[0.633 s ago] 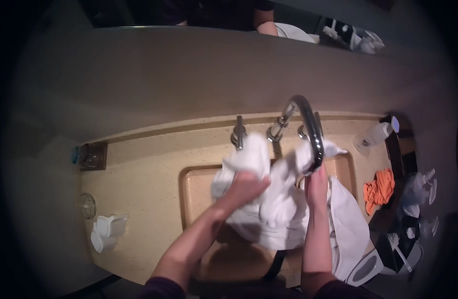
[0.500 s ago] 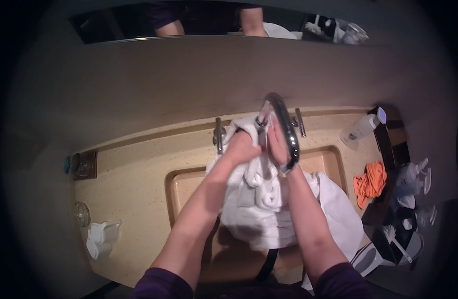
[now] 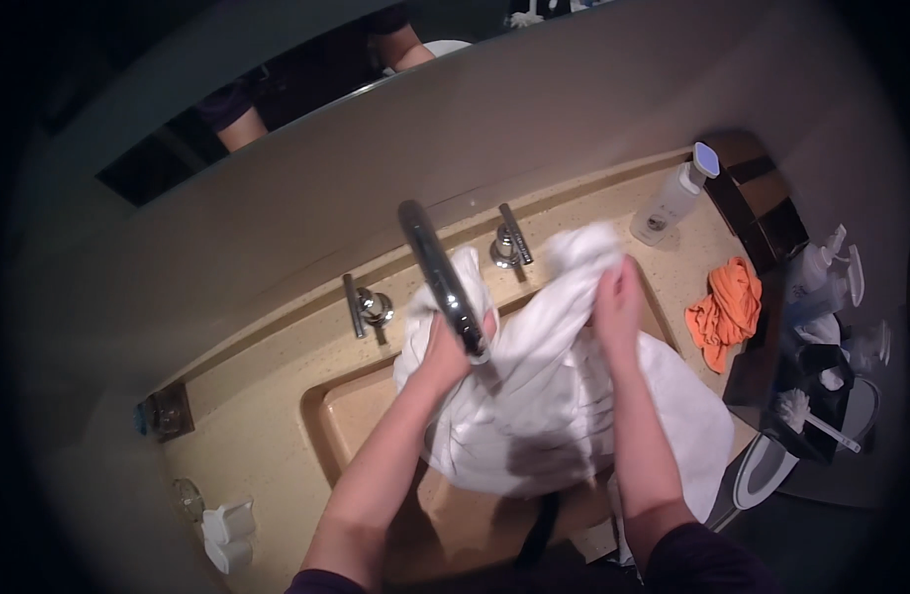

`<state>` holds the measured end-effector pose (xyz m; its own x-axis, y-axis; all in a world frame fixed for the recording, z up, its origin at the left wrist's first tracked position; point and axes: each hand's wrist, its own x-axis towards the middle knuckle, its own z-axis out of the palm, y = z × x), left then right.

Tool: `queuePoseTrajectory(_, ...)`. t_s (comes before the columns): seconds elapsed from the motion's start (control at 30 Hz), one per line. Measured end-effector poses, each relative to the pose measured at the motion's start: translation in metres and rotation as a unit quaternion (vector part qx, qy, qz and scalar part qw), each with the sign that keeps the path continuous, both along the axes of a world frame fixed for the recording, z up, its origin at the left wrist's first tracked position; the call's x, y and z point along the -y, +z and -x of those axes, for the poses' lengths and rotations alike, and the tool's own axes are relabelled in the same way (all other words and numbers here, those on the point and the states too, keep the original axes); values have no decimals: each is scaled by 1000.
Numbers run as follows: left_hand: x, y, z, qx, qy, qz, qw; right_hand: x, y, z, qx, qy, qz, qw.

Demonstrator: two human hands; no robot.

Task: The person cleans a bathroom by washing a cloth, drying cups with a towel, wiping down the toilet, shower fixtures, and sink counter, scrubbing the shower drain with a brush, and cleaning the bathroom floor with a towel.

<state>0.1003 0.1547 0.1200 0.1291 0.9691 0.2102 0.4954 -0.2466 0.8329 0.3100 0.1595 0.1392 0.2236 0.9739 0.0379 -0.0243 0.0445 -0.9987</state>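
Observation:
A large white towel (image 3: 534, 396) lies bunched over the sink (image 3: 321, 416), part of it spilling past the sink's right edge. Beneath the dark chrome faucet (image 3: 440, 277), my left hand (image 3: 452, 348) grips a fold of it; cloth and spout hide most of those fingers. Farther right, my right hand (image 3: 618, 307) is closed on a twisted stretch of the same towel, lifted toward the back rim. The towel end above that hand is blurred by motion.
Chrome handles flank the faucet: a left handle (image 3: 368, 307) and a right handle (image 3: 511, 240). On the right are a pump bottle (image 3: 668, 203), a crumpled orange cloth (image 3: 727, 309) and a white brush (image 3: 816, 421). White cups (image 3: 227, 535) stand at the left.
My right hand has moved right, from behind the faucet spout, carrying towel with it. My left hand stays in the cloth near the faucet. The view has tilted and shifted.

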Motion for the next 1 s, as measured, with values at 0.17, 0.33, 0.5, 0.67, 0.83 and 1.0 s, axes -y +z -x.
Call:
queuePoseTrajectory(0.17,-51,6,-77,-129,28,14,991,-128,-58,-58,438,-219,26,871)
queuePoseTrajectory(0.33,-65,-5,-42,-88,1,43,995,-106,-69,33,414,-81,-83,903)
queuePoseTrajectory(0.5,-90,0,-39,-50,-53,144,987,-115,-23,0,292,237,-114,920)
queuePoseTrajectory(0.67,-63,-16,-42,-162,-37,27,986,-66,-38,37,368,79,-117,919)
queuePoseTrajectory(0.83,-14,-13,-14,-276,-65,82,955,-8,-22,67,537,119,-114,827)
queuePoseTrajectory(1.0,-4,-4,40,-19,-98,189,977,-16,-8,53,532,163,-95,825)
